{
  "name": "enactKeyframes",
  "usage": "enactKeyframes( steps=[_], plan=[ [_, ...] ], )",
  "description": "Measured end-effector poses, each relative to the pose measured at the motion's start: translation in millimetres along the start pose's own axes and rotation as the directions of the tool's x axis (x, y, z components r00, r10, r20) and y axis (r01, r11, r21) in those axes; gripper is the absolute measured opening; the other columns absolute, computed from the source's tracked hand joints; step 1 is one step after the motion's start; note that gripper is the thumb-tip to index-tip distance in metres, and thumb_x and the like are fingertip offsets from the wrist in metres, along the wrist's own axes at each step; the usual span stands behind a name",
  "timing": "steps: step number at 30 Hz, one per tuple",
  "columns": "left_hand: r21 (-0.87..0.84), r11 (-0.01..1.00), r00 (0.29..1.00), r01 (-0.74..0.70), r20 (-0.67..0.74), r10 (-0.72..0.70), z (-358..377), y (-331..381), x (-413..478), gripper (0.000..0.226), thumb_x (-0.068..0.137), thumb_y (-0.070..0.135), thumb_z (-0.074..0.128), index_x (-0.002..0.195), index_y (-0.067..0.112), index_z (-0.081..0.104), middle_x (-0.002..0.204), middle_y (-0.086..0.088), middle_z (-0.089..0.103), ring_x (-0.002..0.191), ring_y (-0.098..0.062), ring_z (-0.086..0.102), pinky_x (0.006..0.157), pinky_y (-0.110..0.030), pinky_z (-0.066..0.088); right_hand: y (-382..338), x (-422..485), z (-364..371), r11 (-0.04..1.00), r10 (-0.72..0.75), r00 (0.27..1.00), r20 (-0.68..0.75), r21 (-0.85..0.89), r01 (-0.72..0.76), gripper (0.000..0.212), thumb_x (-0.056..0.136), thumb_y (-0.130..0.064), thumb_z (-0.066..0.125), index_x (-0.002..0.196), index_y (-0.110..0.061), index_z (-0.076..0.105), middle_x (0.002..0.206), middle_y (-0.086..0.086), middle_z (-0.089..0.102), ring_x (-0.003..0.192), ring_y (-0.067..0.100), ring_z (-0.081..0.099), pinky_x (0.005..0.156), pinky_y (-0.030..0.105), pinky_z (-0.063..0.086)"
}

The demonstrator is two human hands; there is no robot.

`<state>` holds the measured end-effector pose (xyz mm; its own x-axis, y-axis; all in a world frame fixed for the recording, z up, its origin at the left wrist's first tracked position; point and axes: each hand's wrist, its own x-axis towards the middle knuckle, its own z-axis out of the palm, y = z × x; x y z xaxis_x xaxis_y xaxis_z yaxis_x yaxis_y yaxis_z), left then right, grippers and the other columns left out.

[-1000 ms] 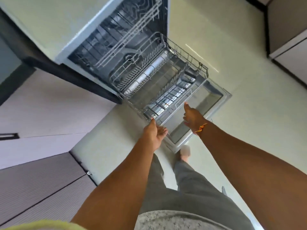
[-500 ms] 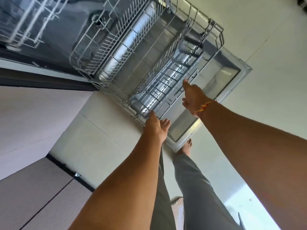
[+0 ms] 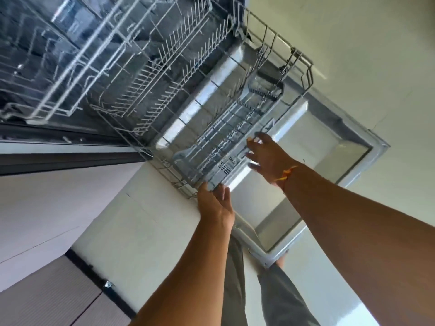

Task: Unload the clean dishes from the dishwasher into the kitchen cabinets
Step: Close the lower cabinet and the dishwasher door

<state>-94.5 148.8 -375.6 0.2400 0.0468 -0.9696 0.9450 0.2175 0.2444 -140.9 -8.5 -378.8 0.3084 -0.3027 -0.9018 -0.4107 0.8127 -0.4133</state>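
Observation:
The dishwasher stands open with its door [image 3: 329,147] folded down. The wire lower rack [image 3: 179,109] is pulled out over the door and shows no dishes. A grey plastic cutlery basket [image 3: 226,140] sits along the rack's front side. My left hand [image 3: 215,203] touches the rack's near front corner, thumb and fingers stretched up against the wire rim. My right hand [image 3: 267,156], with an orange thread at the wrist, has its fingers spread against the front rim beside the basket.
The upper rack [image 3: 70,55] sits inside the machine at the top left. Pale cabinet fronts [image 3: 47,208] run along the left, with tiled floor [image 3: 131,231] below. My legs [image 3: 235,278] stand close to the door's near corner.
The view has closed in on the dishwasher. Both hands have reached forward from above the door and now touch the lower rack's front rim.

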Motion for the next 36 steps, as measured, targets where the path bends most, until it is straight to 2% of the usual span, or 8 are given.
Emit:
enactKeyframes(
  steps=[3,5,12,15,21,28,32,36],
  plan=[
    [-0.027,0.999,0.999,-0.030,0.045,0.031,12.3,26.9,14.7,0.042,0.097,0.035,0.052,0.130,0.010,0.056,0.124,-0.014,0.062,0.121,-0.026,0.059,0.088,-0.037,0.054,-14.7,17.0,24.8,0.996,-0.033,0.993,0.112,-0.079,0.042,0.049,0.104,-0.014,0.044,0.148,-0.031,0.029,0.142,0.007,0.048,0.133,0.029,0.047,0.097,0.039,0.043],
    [-0.038,0.999,0.997,-0.035,0.070,0.038,23.3,45.7,22.1,0.040,0.098,0.031,0.049,0.130,0.008,0.056,0.128,-0.012,0.062,0.121,-0.025,0.059,0.097,-0.039,0.051,-27.8,26.6,41.2,0.991,-0.043,0.988,0.148,-0.121,0.062,0.058,0.105,-0.016,0.044,0.155,-0.035,0.021,0.151,0.005,0.043,0.136,0.027,0.045,0.100,0.041,0.040],
    [-0.021,0.997,0.987,-0.071,0.145,0.073,59.1,110.4,52.6,0.046,0.098,0.029,0.050,0.142,0.016,0.045,0.151,-0.001,0.041,0.133,-0.018,0.045,0.105,-0.045,0.042,-64.8,50.4,87.7,0.922,-0.109,0.962,0.250,-0.337,0.192,0.062,0.104,-0.020,0.045,0.157,-0.030,0.016,0.157,0.005,0.036,0.135,0.024,0.045,0.094,0.031,0.053],
    [0.059,0.991,0.976,-0.120,0.190,0.107,67.2,134.7,63.5,0.047,0.099,0.031,0.047,0.145,0.020,0.042,0.156,0.003,0.034,0.140,-0.016,0.036,0.107,-0.043,0.036,-65.4,52.1,96.0,0.937,-0.115,0.957,0.268,-0.290,0.194,0.062,0.102,-0.017,0.044,0.156,-0.024,0.014,0.159,0.010,0.029,0.142,0.031,0.036,0.113,0.052,0.037],
    [0.085,0.980,0.961,-0.178,0.229,0.155,86.0,166.3,78.0,0.047,0.100,0.033,0.047,0.146,0.022,0.041,0.158,0.008,0.029,0.143,-0.014,0.031,0.107,-0.042,0.033,-48.1,49.2,93.7,0.934,-0.107,0.959,0.262,-0.303,0.186,0.065,0.101,-0.029,0.050,0.156,-0.027,0.014,0.159,0.005,0.030,0.143,0.029,0.035,0.114,0.055,0.033],
    [0.186,0.957,0.941,-0.222,0.296,0.161,83.9,179.8,85.8,0.050,0.094,0.037,0.057,0.142,0.025,0.046,0.154,0.009,0.038,0.140,-0.018,0.037,0.103,-0.044,0.036,-20.0,34.6,66.7,0.941,-0.050,0.966,0.254,-0.313,0.131,0.067,0.101,-0.037,0.051,0.157,-0.031,0.014,0.161,-0.002,0.026,0.145,0.024,0.031,0.116,0.051,0.031],
    [0.316,0.917,0.946,-0.245,0.286,0.154,79.5,180.1,90.2,0.046,0.096,0.040,0.056,0.139,0.027,0.046,0.154,0.005,0.036,0.139,-0.018,0.039,0.106,-0.042,0.036,-1.5,18.6,36.4,0.964,-0.027,0.973,0.231,-0.252,0.086,0.049,0.106,-0.025,0.044,0.153,-0.022,0.030,0.157,0.006,0.034,0.144,0.025,0.034,0.115,0.047,0.034],
    [0.497,0.854,0.966,-0.151,0.258,0.020,73.2,119.5,69.2,0.026,0.096,0.035,0.058,0.116,0.019,0.055,0.119,-0.005,0.059,0.105,-0.020,0.061,0.088,-0.038,0.051,28.0,-1.5,4.1,0.992,-0.012,0.991,0.131,-0.127,0.029,0.054,0.104,-0.032,0.046,0.154,-0.027,0.026,0.154,0.004,0.041,0.140,0.024,0.042,0.108,0.043,0.040]
  ],
)
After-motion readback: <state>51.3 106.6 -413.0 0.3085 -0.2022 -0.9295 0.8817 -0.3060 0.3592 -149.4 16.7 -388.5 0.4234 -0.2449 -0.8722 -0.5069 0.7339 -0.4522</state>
